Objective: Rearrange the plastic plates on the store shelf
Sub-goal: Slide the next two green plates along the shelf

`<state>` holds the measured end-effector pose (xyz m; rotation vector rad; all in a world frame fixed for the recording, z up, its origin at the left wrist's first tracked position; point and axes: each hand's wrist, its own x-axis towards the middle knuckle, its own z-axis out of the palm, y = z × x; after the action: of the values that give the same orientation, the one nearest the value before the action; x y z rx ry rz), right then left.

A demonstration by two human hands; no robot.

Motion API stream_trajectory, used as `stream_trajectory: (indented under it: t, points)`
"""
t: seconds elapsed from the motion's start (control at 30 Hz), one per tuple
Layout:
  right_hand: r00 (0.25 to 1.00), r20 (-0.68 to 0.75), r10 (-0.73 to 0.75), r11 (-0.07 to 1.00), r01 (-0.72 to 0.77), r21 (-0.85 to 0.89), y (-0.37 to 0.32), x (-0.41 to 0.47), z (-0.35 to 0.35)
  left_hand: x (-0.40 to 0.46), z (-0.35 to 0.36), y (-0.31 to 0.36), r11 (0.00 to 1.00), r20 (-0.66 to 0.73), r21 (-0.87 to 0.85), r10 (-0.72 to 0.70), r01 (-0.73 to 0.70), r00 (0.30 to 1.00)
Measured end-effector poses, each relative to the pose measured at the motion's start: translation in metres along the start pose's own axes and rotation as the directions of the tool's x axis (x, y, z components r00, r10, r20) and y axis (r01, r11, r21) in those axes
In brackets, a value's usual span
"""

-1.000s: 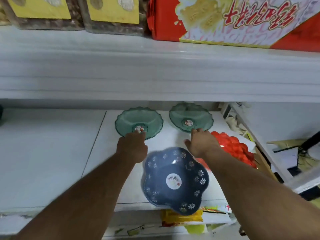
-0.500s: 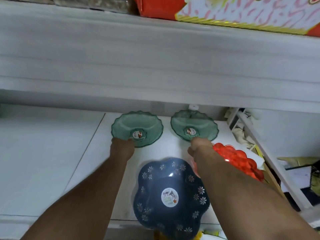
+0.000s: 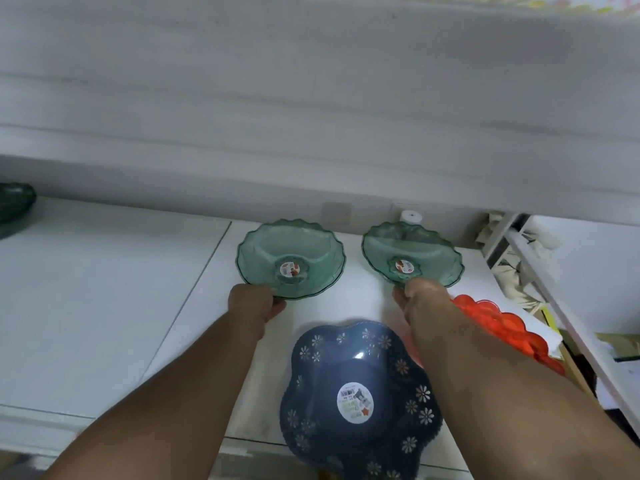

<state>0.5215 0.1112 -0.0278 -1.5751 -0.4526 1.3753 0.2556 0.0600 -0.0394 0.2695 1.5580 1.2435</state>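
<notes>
Two translucent green scalloped plates stand side by side at the back of the white shelf (image 3: 104, 306). My left hand (image 3: 254, 303) grips the near rim of the left green plate (image 3: 291, 251). My right hand (image 3: 420, 299) grips the near rim of the right green plate (image 3: 412, 251). Both plates tilt, near edges raised. A dark blue flower-patterned plate (image 3: 356, 386) with a round label lies at the shelf's front edge between my forearms. A red plate (image 3: 502, 323) lies to the right, partly hidden by my right arm.
The underside of the shelf above (image 3: 311, 116) hangs low over the plates. A dark green dish (image 3: 14, 206) sits at the far left. A white metal rack (image 3: 554, 289) with papers stands to the right. A small white cap (image 3: 410, 216) peeks behind the right plate.
The view has dropped and moved closer. Both hands have closed on the near rims of the green plates, which now tilt up slightly.
</notes>
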Motion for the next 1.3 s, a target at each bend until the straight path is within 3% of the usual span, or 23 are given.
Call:
stream_trajectory:
  t: [0.17, 0.6, 0.77, 1.13, 1.3]
  points:
    - [0.983, -0.16, 0.089, 0.996, -0.087, 0.018, -0.011, 0.005, 0.004, -0.008, -0.022, 0.002, 0.997, -0.029, 0.019, 0.079, -0.078, 0.996]
    - [0.994, -0.109, -0.002, 0.998, 0.009, 0.058, 0.0, -0.036, 0.018, -0.046, -0.088, 0.016, 0.994, -0.098, -0.063, 0.085, -0.092, 0.992]
    - [0.995, -0.082, -0.053, 0.999, 0.052, -0.011, 0.014, -0.082, 0.031, -0.053, -0.127, 0.032, 0.992, -0.104, -0.065, 0.098, -0.105, 0.99]
    - [0.989, -0.112, -0.098, 0.993, 0.09, -0.081, 0.08, -0.196, 0.095, -0.052, -0.274, 0.07, 0.993, -0.107, -0.001, 0.113, -0.114, 0.988]
    - [0.994, -0.063, -0.085, 0.996, 0.084, -0.014, 0.106, -0.239, 0.14, -0.044, -0.335, 0.089, 0.995, -0.118, -0.013, 0.102, -0.104, 0.988]
